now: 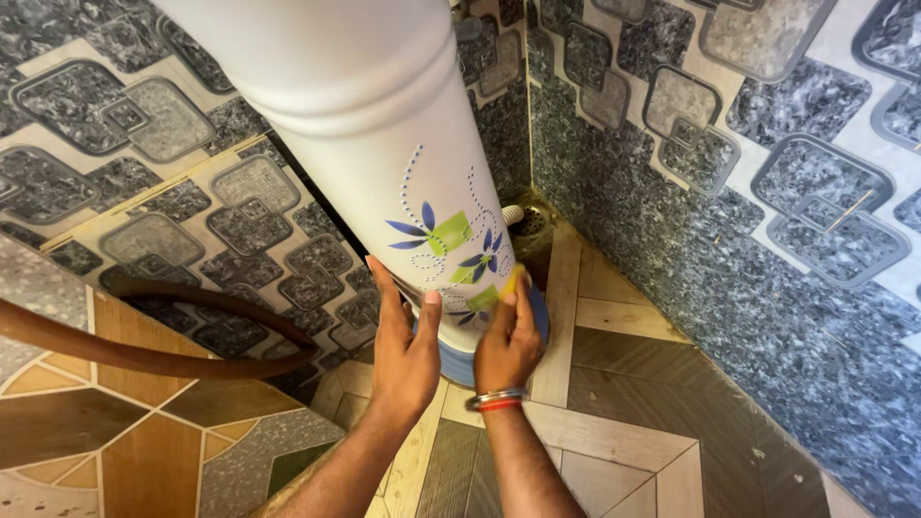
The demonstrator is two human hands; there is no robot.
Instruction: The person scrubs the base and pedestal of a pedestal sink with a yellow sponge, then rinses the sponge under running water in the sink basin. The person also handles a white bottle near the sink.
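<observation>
Two bare hands at the foot of a tall white plastic cylinder with blue-and-green flower print (384,144). Left hand (405,350) flat and open, palm laid against the cylinder's lower side, gripping nothing. Right hand (507,345), bangles at the wrist, fingers closed on a small yellow-green scrub pad (512,284) pressed to the cylinder just above its blue base ring (460,360). Cylinder stands tilted in a tiled corner. Floor drain (530,221) behind it. Brown hose (144,355) curves along the left wall.
</observation>
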